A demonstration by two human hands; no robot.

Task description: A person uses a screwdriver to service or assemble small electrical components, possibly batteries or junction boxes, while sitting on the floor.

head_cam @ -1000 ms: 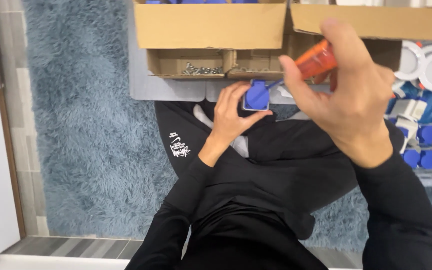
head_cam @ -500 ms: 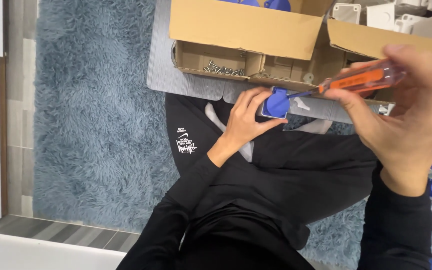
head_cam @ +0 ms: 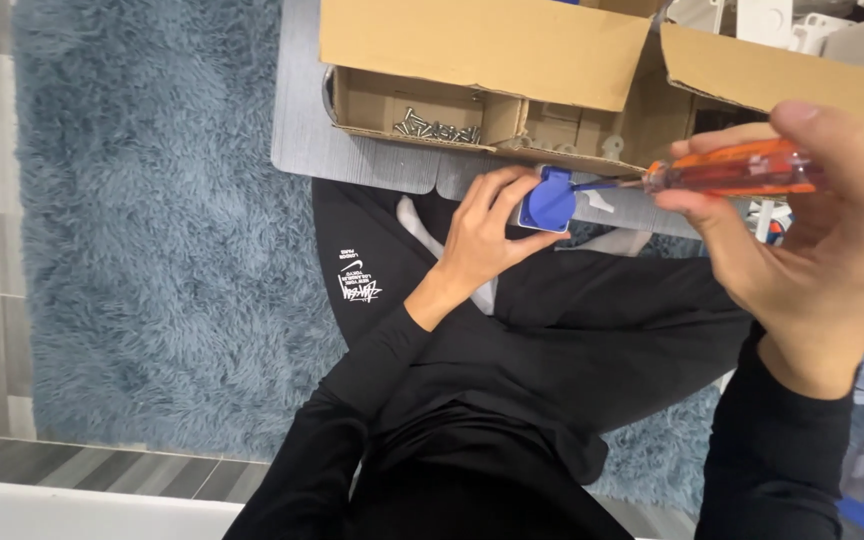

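While the left hand point(head_cam: 482, 235) pinches a small blue round-faced part point(head_cam: 550, 200) just above the middle of the frame, the right hand point(head_cam: 812, 250) is wrapped tight around an orange-handled screwdriver point(head_cam: 727, 172) at the upper right, so this looks like the screw-driving step to me. Its long axis runs almost flat across the frame, handle to the right, thin shaft pointing left, with the tip at the blue part's face (can't tell if it's actually seated in a screw head, too small). Next move, I'd guess, needs the tip kept square on and the part held steady against the twist. Behind the hands, along the top, sit open cardboard boxes point(head_cam: 482, 45), one compartment holding loose silver screws point(head_cam: 437, 128), all on a grey board point(head_cam: 352, 150) over a fluffy blue rug point(head_cam: 152, 250).
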